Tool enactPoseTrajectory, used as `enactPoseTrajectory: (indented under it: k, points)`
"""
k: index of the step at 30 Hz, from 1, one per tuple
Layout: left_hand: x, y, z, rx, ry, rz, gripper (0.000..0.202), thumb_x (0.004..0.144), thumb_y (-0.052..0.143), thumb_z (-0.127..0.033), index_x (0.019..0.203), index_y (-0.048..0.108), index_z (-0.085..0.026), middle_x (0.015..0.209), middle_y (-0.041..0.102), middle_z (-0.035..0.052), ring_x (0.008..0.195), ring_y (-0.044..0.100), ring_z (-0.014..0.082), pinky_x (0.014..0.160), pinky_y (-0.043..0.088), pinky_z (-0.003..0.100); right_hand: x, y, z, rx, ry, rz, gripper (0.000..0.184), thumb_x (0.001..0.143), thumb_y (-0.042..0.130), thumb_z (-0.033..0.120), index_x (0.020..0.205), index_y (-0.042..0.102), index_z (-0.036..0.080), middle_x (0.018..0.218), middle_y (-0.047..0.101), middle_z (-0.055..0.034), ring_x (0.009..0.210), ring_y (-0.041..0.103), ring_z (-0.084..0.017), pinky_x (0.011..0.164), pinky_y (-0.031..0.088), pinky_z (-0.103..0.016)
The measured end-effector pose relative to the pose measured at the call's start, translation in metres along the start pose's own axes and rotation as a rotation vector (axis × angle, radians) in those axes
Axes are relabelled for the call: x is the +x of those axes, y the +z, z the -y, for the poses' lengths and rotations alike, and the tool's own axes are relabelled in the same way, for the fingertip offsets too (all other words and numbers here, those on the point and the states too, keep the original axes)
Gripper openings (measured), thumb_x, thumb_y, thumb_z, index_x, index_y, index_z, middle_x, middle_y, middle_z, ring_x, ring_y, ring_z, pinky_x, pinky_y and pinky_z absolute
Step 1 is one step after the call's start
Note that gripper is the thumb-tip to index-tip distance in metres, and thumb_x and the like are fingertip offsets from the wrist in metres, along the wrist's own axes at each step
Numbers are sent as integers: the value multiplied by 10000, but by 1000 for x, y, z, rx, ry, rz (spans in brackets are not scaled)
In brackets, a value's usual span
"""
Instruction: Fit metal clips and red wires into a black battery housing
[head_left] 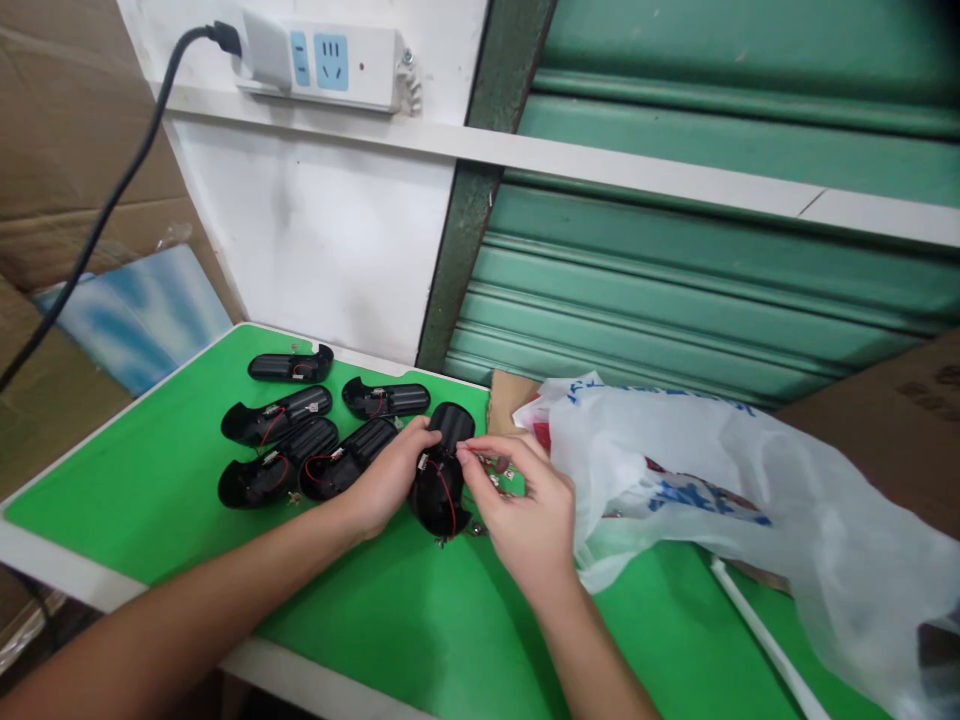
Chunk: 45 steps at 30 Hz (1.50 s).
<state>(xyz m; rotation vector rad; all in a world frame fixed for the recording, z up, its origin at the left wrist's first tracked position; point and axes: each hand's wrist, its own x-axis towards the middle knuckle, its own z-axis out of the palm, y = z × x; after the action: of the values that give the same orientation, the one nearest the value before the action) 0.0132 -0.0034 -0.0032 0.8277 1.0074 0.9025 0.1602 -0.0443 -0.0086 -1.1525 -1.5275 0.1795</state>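
Observation:
A black plastic housing (435, 496) with a red wire (451, 490) along its inside rests on the green tabletop. My left hand (394, 470) grips this housing from its left side, thumb on its upper part. At its right edge my right hand (525, 485) pinches with thumb and forefinger; what sits between the fingertips is too small to make out. Small metal pieces (508, 474) lie partly hidden behind my right fingers. Several similar black housings with red wires, such as one near my left hand (346, 455), lie to the left.
A white plastic bag (675, 480) with blue print covers the right of the table (360, 610). A white stick (765, 630) lies in front of it. Behind stand a green shutter (675, 270) and a power strip (345, 65) with a black cable (142, 160).

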Motion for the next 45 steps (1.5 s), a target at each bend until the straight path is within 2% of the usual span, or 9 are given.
enactPoseTrajectory:
  k: [5, 21, 25, 29, 31, 35, 37, 41, 45]
  points:
    - [2, -3, 3, 36, 58, 32, 307, 785, 666, -397, 1024, 628, -208, 1076, 697, 39, 1171, 600, 228, 1003, 462, 310, -1, 1, 0, 5, 3, -14, 62, 902, 714, 158, 909, 734, 217, 828, 709, -4, 744, 665, -147, 682, 533, -260]
    - [-3, 3, -5, 32, 62, 56, 248, 723, 646, -417, 833, 545, -219, 812, 569, -8, 845, 554, 164, 765, 465, 254, -2, 0, 1, -8, 16, 0, 55, 906, 712, 169, 902, 741, 215, 820, 709, -7, 731, 664, -144, 667, 539, -252]
    - [-4, 2, -5, 80, 50, 2, 259, 710, 652, -433, 821, 545, -225, 842, 606, 3, 907, 592, 192, 792, 490, 273, -2, 0, 2, -11, -13, 9, 78, 906, 703, 144, 917, 738, 213, 828, 702, -7, 736, 664, -134, 659, 545, -230]
    - [-2, 1, -4, 135, 57, -108, 281, 705, 689, -423, 889, 605, -228, 1001, 685, 43, 1156, 604, 247, 969, 478, 313, -1, 2, 2, -26, -35, 24, 95, 906, 689, 125, 923, 734, 206, 829, 702, -12, 740, 671, -136, 654, 555, -225]
    - [-2, 2, -4, 133, 59, -117, 283, 708, 695, -425, 892, 616, -224, 962, 693, 42, 1150, 610, 254, 969, 480, 319, -1, 2, 2, -41, -54, 29, 106, 902, 679, 110, 916, 732, 201, 818, 702, -12, 730, 673, -138, 652, 557, -227]
    - [-2, 3, -4, 104, 71, -30, 256, 691, 649, -409, 842, 590, -211, 788, 619, -9, 874, 606, 193, 785, 485, 281, -1, 3, 0, -65, -79, 41, 123, 901, 666, 94, 914, 731, 197, 807, 712, -12, 726, 684, -143, 682, 569, -243]
    - [-2, 2, -6, 92, 101, 29, 283, 663, 655, -373, 877, 592, -199, 794, 614, -19, 828, 589, 167, 768, 473, 263, -1, 3, 0, -74, -101, 36, 127, 904, 665, 93, 921, 735, 198, 818, 725, -15, 738, 689, -148, 692, 572, -252]
    - [-3, 1, -10, 116, 165, 149, 396, 674, 720, -328, 1017, 594, -175, 958, 693, 22, 956, 636, 186, 890, 488, 286, 1, 1, 4, -81, -179, 25, 144, 920, 651, 97, 956, 738, 206, 854, 753, -31, 768, 702, -164, 726, 591, -287]
    - [-3, -1, -11, 144, 214, 207, 391, 744, 729, -306, 1075, 568, -174, 1085, 724, 61, 1037, 665, 204, 995, 491, 333, 2, -1, 8, -91, -203, 23, 177, 936, 628, 99, 986, 747, 220, 859, 769, -38, 766, 709, -175, 720, 606, -315]
